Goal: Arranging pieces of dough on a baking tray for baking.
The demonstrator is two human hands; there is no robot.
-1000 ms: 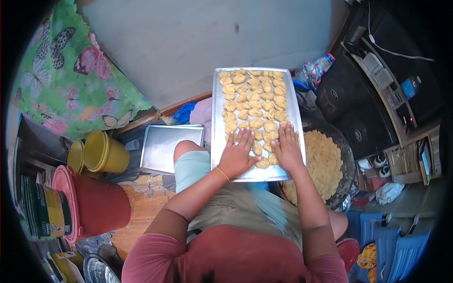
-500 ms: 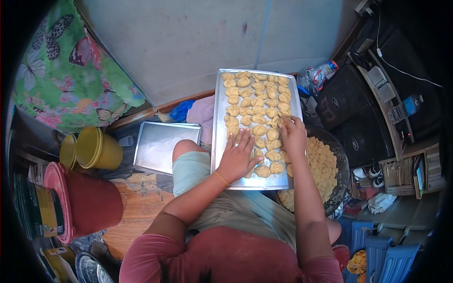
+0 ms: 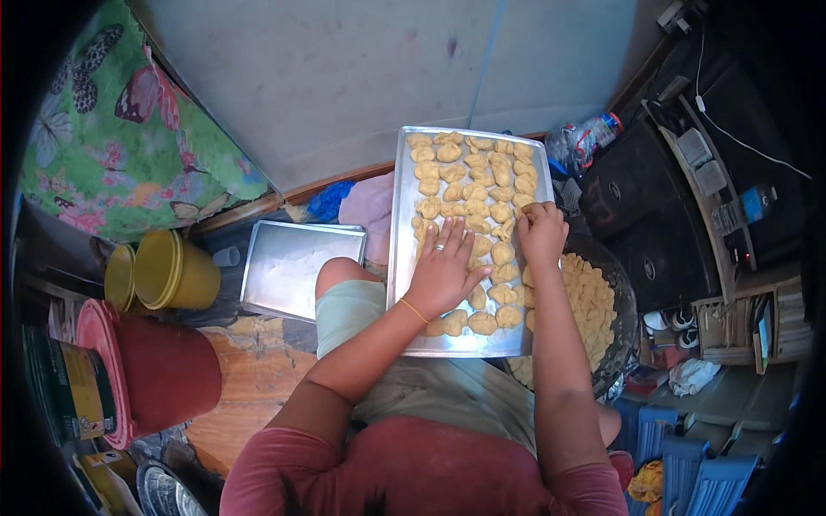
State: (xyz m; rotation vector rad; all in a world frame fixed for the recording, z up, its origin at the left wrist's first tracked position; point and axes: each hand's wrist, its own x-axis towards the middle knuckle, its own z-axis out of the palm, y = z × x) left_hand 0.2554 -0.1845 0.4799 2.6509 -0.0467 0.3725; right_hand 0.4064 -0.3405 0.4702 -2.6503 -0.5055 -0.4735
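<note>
**Both hands on a tray of dough pieces**

A rectangular metal baking tray [image 3: 403, 258] rests across the person's lap, its long side running away from the body, a little right of the picture's centre. Its dull silver surface is covered with small, lumpy, pale-tan dough pieces [image 3: 469, 168] set in rough rows, many of them folded or pinched into uneven shapes.

The left hand [image 3: 447, 271] lies flat, palm down, on the pieces in the near half of the tray, fingers straight and slightly spread; a ring shows on one finger and a thin yellow band circles the wrist. The right hand [image 3: 542, 232] sits at the tray's right edge, at about three o'clock from the left hand, fingers curled together and pinching at a dough piece; how much it grips I cannot tell.

At four o'clock from the tray, partly under it, a round dark bowl [image 3: 621, 331] holds a heap of the same dough pieces. At nine o'clock a second, shallow metal tray [image 3: 297, 267] lies on the floor, smooth and bare. Further out at nine o'clock stand yellow plastic buckets [image 3: 172, 271], and at eight o'clock a red tub [image 3: 163, 374]. A butterfly-print green cloth [image 3: 120, 138] fills the ten o'clock corner.
</note>
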